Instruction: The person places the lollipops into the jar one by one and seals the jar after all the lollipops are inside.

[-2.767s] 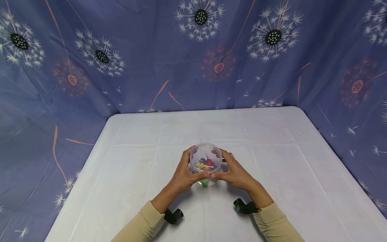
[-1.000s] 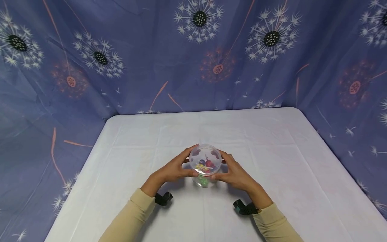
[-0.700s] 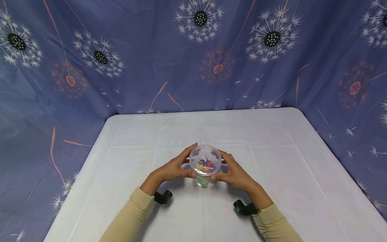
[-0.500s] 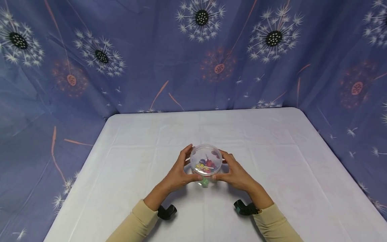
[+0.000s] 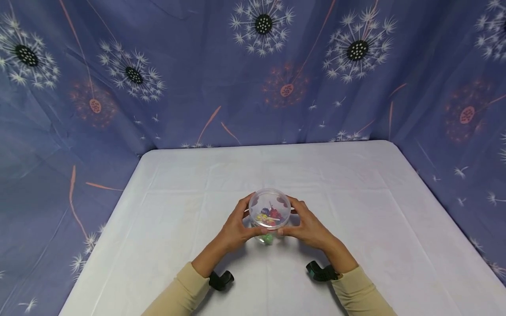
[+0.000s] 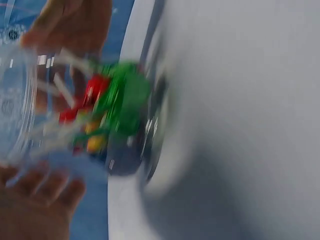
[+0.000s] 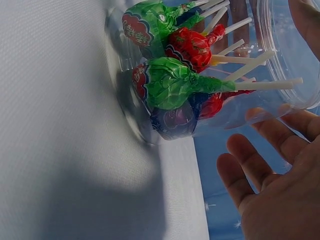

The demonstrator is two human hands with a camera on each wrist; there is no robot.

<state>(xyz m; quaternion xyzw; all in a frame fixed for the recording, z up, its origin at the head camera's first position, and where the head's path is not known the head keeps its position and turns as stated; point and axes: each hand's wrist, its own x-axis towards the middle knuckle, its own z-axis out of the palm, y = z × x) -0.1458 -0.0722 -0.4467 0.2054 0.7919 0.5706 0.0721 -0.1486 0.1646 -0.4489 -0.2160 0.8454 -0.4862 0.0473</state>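
Note:
A clear plastic jar [image 7: 230, 112] with several wrapped lollipops stands upright on the white table. Green, red and dark blue wrappers [image 7: 170, 82] lie at its bottom, white sticks pointing up. Its clear round lid [image 5: 269, 197] is on top. My left hand [image 5: 236, 228] grips the lid's rim from the left, thumb in front and fingers behind. From the right, my right hand [image 5: 310, 226] holds the jar's top by the rim, thumb in front. In the right wrist view several right fingers [image 7: 245, 165] stand beside the jar's upper wall. The left wrist view is blurred.
The white tablecloth [image 5: 189, 175] spreads around the jar to the table's rounded back corners. A blue dandelion-print curtain [image 5: 221, 79] surrounds the back and sides. A dark wrist camera [image 5: 221, 280] sits under the left wrist, another wrist camera [image 5: 321, 271] by the right.
My left hand turned back leftward around the lid, its thumb drawing away from the right thumb, then came forward around the rim again. The right hand and jar stay nearly in place.

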